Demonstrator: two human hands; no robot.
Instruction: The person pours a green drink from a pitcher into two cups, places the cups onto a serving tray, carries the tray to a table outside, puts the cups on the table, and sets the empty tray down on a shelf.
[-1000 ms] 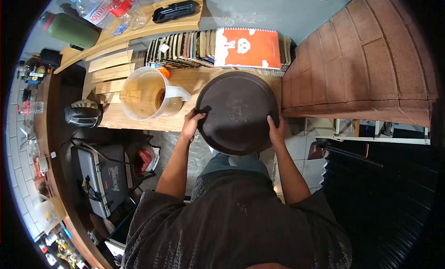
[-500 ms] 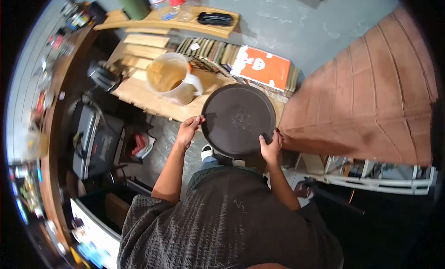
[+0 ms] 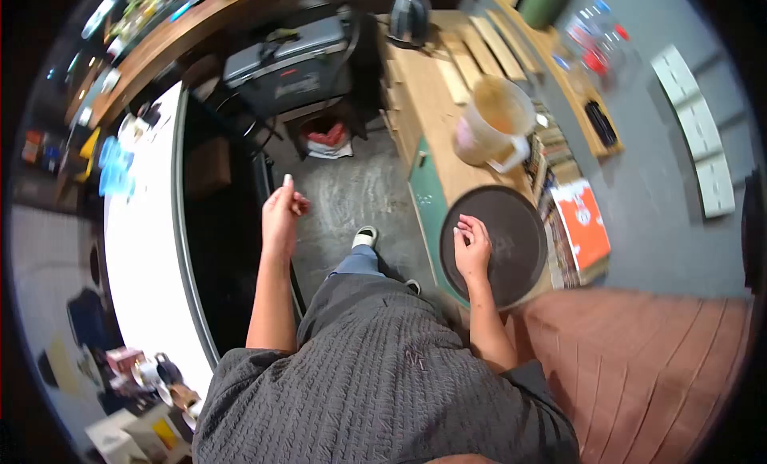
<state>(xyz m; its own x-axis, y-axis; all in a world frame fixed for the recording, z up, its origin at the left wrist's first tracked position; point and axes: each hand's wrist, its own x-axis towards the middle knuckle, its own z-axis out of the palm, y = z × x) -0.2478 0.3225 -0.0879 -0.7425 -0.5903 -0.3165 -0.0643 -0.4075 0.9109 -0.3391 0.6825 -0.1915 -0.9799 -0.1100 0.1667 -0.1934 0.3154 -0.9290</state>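
Observation:
The round dark brown tray [image 3: 511, 232] now lies on the wooden counter [image 3: 435, 116], its front edge near the counter's edge. My right hand [image 3: 473, 246] is over the tray's near side, with loosely bent fingers and nothing held; whether it touches the tray I cannot tell. Out over the floor to the left hovers my left hand [image 3: 280, 218], empty, one digit stretched out and the others loosely curled. Beyond the tray, a translucent plastic pitcher [image 3: 473, 140] with a handle stands on the counter.
Wooden slats [image 3: 467, 56] and an electric kettle [image 3: 410, 18] are at the counter's far end. An orange-and-white record sleeve [image 3: 581, 224] lies on a row of records. A grey cooler box [image 3: 288, 64] stands ahead. Brown covering [image 3: 631, 368] is at right, a white counter [image 3: 144, 232] at left.
Both hands have let go of the tray, which now rests on the counter. My view and body have turned left, and my left hand has moved away over the floor.

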